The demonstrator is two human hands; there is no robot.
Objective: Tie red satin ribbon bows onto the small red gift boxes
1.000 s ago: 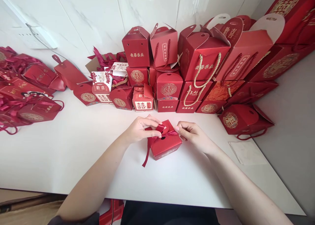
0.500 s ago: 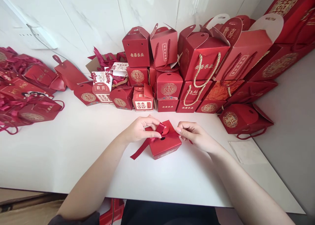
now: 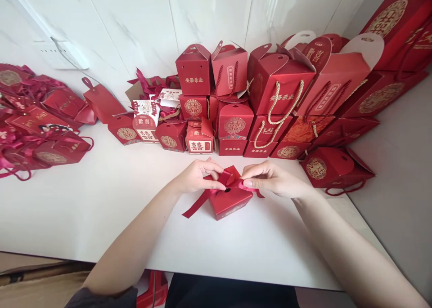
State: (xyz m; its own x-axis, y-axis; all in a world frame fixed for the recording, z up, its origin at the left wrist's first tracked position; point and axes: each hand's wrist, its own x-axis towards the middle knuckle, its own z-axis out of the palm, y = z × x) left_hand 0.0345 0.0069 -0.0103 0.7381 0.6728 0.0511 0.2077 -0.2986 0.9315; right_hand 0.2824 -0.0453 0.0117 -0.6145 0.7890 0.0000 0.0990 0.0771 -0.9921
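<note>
A small red gift box [image 3: 232, 204] sits on the white table in front of me, with a dark round hole in its top. Dark red ribbon [image 3: 198, 203] runs over the top of the box; one tail hangs down to the left, a shorter end shows at the right. My left hand [image 3: 200, 176] pinches a ribbon loop at the left of the box top, thumb close to the hole. At the right of the top, my right hand [image 3: 272, 178] is closed on another part of the ribbon between thumb and fingers. The fingers hide part of the ribbon's crossing.
Stacked red gift boxes [image 3: 236, 123] line the wall behind, some with rope handles. A single box [image 3: 337, 168] stands at the right. Ribboned boxes [image 3: 47, 119] are heaped at the left. A wall socket [image 3: 62, 54] has a cable. The white table [image 3: 101, 218] ends near my body.
My right hand has moved inward to the box top and now pinches the ribbon there, with a short end hanging free. My left hand keeps its pinch. The view has shifted slightly.
</note>
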